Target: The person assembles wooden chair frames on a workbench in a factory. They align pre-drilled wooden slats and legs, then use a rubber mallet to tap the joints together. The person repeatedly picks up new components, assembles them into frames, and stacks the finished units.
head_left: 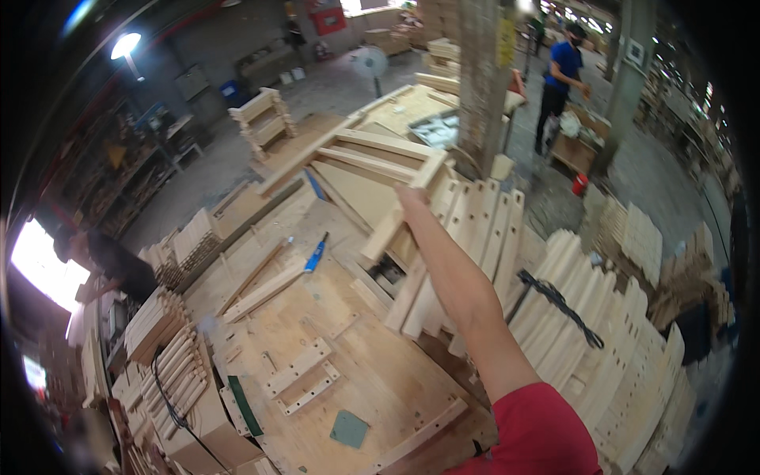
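Observation:
My right arm, in a red sleeve, reaches far forward across the bench. At its end my right hand is closed round the near rail of a pale wooden frame, made of long rails with crosspieces. The fingers are partly hidden behind the wood. Just right of the frame lie several long wooden boards with holes. A blue-handled tool rests on the plywood bench top, left of the hand. My left hand is out of view.
Drilled wooden strips and a green square piece lie on the bench. A black cord crosses stacked slats at the right. A concrete pillar stands beyond the frame. One person stands far right, another at left.

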